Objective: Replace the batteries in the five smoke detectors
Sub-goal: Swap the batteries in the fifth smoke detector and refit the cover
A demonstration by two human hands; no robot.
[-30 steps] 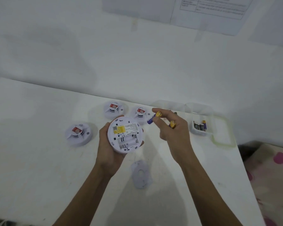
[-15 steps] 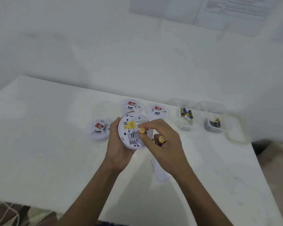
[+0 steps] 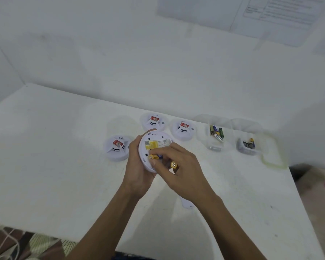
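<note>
My left hand (image 3: 137, 166) grips a round white smoke detector (image 3: 154, 145) from its left side, back face toward me, showing a yellow label and the open battery bay. My right hand (image 3: 178, 171) pinches a gold and purple battery (image 3: 155, 157) against the bay with thumb and fingertip. A second gold-tipped battery (image 3: 173, 164) sticks out between the curled fingers of the same hand. Three more white detectors rest on the table: one at the left (image 3: 117, 150) and two behind (image 3: 153, 121) (image 3: 183, 129).
Two clear plastic tubs hold batteries at the back right: the nearer tub (image 3: 215, 145) and the further tub (image 3: 247, 149). A clear lid (image 3: 274, 158) lies by the table's right edge. A white cover plate (image 3: 186, 203) peeks out under my right wrist. The wall stands close behind.
My right hand brought the battery from the air down onto the detector's bay and now presses it there. The camera view shifted left, bringing both tubs into sight.
</note>
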